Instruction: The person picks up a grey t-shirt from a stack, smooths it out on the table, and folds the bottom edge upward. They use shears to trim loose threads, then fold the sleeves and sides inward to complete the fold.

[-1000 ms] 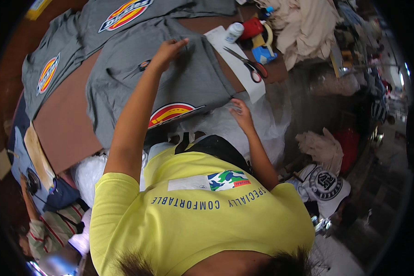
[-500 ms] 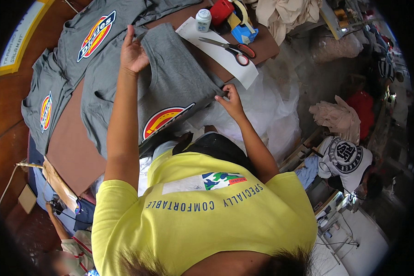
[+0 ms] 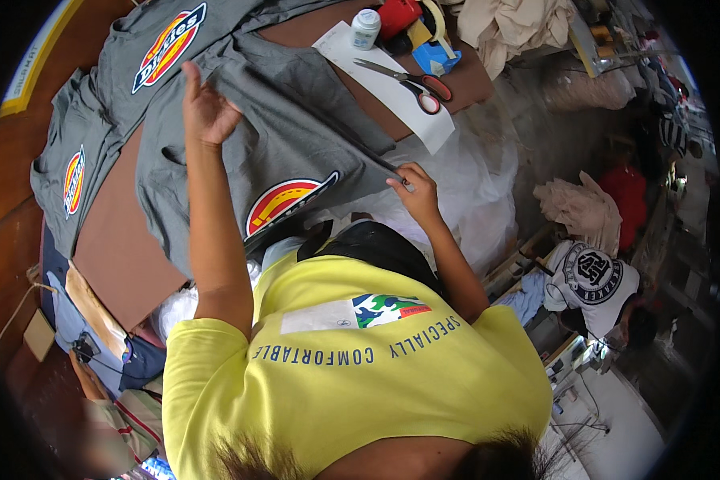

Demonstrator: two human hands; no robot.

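Note:
A dark grey T-shirt [image 3: 284,132] with a red, yellow and white chest print lies spread over the brown table, its near edge hanging toward me. At that edge my right hand [image 3: 416,192] is closed, pinching a corner of the cloth between thumb and fingers. My left hand [image 3: 210,114] is over the shirt's left part, thumb stretched out and fingers apart, holding nothing that I can see. To the left and behind lie more grey printed shirts [image 3: 108,112], partly overlapping this one.
Scissors [image 3: 412,80] with red and black handles rest on a white paper strip [image 3: 438,132], near a white bottle [image 3: 366,29] and a blue tape dispenser [image 3: 436,58]. Clear plastic sheeting [image 3: 476,192] lies beyond the table [image 3: 120,276]. Other people sit at lower left and right.
My left hand has moved left and slightly nearer. The shirt's raised part now lies flatter and wider, and my right hand has drawn its corner slightly toward me.

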